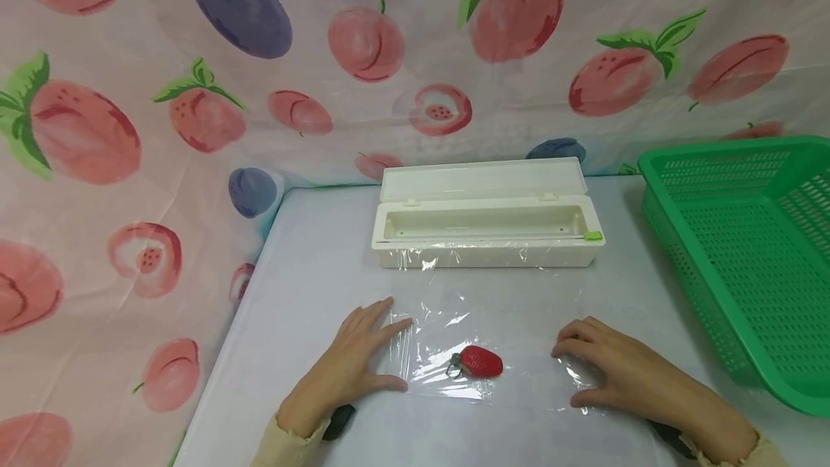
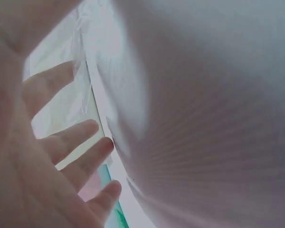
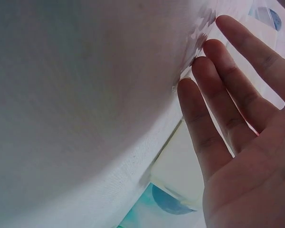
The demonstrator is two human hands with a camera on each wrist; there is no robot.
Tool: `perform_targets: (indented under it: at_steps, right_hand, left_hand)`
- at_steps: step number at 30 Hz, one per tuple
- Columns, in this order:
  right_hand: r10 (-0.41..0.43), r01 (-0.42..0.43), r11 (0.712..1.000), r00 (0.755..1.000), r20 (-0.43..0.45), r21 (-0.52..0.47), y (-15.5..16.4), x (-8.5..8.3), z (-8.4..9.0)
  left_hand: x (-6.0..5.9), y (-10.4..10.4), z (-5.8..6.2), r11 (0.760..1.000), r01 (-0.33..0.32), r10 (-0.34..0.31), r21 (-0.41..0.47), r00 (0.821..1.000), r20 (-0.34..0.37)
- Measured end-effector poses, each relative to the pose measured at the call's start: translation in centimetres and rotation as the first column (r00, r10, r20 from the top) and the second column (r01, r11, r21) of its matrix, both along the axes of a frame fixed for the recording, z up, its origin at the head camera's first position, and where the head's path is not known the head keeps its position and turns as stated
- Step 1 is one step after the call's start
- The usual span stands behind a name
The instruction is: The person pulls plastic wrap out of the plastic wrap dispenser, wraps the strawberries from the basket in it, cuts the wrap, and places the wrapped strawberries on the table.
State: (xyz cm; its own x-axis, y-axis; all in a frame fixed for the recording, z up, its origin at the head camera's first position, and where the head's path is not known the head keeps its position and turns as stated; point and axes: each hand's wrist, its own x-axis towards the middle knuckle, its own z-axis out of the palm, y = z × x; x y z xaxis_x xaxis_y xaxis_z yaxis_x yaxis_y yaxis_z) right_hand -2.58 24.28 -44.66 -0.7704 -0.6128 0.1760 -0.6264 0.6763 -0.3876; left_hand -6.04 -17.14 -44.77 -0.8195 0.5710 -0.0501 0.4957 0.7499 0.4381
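A red strawberry [image 1: 482, 362] with a green stem end lies on a sheet of clear cling film [image 1: 431, 344] spread over the white table. The film runs forward to the white wrap dispenser box [image 1: 486, 256], whose lid is raised. My left hand [image 1: 355, 352] is at the film's left edge with its fingers spread and fairly straight. On the other side, my right hand [image 1: 606, 366] rests by the right edge, fingers loosely bent. In the wrist views, the left fingers [image 2: 71, 156] and right fingers [image 3: 235, 90] are extended near the film, pinching nothing visible.
A green perforated basket [image 1: 707, 308] stands along the table's right side. The dispenser has a small green slider [image 1: 593, 236] at its right end. Behind and to the left hangs a fruit-print cloth [image 1: 363, 128].
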Motion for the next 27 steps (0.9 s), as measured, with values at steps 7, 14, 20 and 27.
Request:
perform_targets:
  at_steps: [7, 14, 20, 27]
  right_hand:
    - [-0.003, 0.003, 1.000, 1.000, -0.014, 0.000, 0.12, 0.10, -0.17]
    - [0.004, -0.004, 1.000, 0.999, -0.033, -0.020, 0.09, 0.30, -0.39]
    - [0.036, -0.040, 0.998, 0.996, -0.086, -0.043, 0.10, 0.38, -0.62]
    - [0.116, -0.124, 0.991, 0.979, -0.168, -0.042, 0.23, 0.27, -0.95]
  left_hand:
    - [0.17, 0.22, -0.08, 0.999, 0.007, -0.005, 0.033, 0.999, -0.050]
    - [0.33, 0.36, -0.29, 1.000, -0.017, 0.018, 0.013, 0.990, -0.137]
    - [0.36, 0.45, -0.09, 0.998, 0.031, -0.018, 0.059, 0.977, -0.214]
    - [0.35, 0.38, 0.08, 0.984, 0.164, -0.141, 0.067, 0.955, -0.262]
